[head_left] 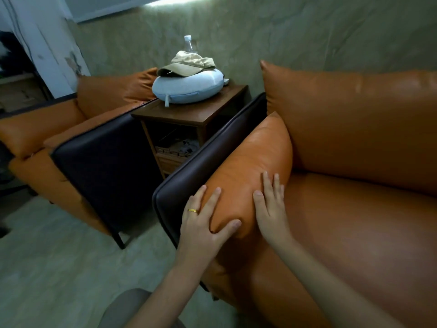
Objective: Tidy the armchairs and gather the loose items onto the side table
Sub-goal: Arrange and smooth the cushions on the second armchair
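Left hand (203, 223) is clamped, fingers spread, round near end of orange arm cushion (250, 159) | right hand (272, 209) is pressed flat, fingers straight, on its right side | cap (186, 65) is set on neck pillow (189, 88) on far side table (196, 114), bottle (189, 45) behind

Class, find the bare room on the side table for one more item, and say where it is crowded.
Bare: the front strip of the side table, between the neck pillow and the front edge. Crowded: the back, where pillow, cap and bottle cluster.
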Demonstrator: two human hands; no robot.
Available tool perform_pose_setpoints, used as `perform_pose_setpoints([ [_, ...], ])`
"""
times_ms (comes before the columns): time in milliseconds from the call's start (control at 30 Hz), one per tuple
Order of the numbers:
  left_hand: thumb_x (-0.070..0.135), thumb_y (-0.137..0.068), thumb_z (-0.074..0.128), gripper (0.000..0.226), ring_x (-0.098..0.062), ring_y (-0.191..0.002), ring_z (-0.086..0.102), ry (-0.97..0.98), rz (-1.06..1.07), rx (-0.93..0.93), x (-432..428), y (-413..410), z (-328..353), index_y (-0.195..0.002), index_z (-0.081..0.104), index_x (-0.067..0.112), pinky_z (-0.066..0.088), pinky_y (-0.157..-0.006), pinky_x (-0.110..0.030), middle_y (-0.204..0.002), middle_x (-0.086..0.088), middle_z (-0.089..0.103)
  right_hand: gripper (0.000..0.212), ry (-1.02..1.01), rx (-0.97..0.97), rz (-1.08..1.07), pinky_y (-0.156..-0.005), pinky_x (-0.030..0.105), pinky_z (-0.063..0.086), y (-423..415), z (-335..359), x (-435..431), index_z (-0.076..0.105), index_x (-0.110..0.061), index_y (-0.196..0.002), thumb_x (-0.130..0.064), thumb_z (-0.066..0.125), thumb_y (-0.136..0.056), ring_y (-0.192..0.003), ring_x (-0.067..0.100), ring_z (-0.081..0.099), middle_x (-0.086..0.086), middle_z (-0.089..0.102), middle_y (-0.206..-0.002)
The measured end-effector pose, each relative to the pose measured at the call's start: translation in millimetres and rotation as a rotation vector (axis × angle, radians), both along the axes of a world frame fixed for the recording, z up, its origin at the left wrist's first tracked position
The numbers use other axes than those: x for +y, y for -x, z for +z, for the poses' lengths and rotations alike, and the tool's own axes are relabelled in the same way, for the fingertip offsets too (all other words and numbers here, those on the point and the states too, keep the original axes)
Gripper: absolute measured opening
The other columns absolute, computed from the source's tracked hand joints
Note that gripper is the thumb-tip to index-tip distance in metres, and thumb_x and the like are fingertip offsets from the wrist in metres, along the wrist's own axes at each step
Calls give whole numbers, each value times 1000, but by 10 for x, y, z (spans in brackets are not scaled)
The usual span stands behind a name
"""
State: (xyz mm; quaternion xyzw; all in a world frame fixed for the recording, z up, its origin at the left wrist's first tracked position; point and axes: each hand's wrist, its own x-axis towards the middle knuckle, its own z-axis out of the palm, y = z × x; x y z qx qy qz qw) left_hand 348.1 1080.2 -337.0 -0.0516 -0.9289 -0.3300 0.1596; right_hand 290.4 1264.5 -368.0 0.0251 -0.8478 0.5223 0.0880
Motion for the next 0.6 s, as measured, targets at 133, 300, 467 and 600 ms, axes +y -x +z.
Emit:
perform_pose_setpoints([
  [133, 81, -81, 48, 71, -22, -150, 14, 80, -10, 221, -16, 78, -69, -144, 25, 59, 8, -119, -32, -161, 14, 22, 58, 59, 95, -56, -124, 47, 2, -6, -54, -96, 8, -65, -145, -73, 22, -89, -153, 15, -12, -22, -9, -162],
  [300, 60, -92, 57, 56, -30, -144, 31, 180, -46, 555, -2, 235, -186, -136, 58, 26, 29, -118, -46, -152, -6, 44, 53, 113, 174, -118, -124, 56, 6, 63, -135, -162, 17, -66, -145, -68, 28, -93, -154, 10, -10, -25, -3, -163],
  [467, 47, -91, 64, 47, -14, -145, 30, 88, -53, 676, 125, 330, -303, -127, 63, 17, 38, -111, -54, -141, -10, 52, 57, 153, 213, -200, -123, 58, 10, 137, -213, -248, 26, -55, -150, -64, 33, -94, -154, 7, -6, -25, 5, -165],
  [600, 43, -91, 65, 44, -12, -143, 35, 43, -58, 745, 240, 452, -431, -124, 64, 14, 38, -109, -57, -134, -14, 56, 56, 186, 242, -249, -123, 55, 12, 219, -286, -234, 29, -55, -149, -62, 35, -94, -153, 5, -1, -27, 9, -164],
])
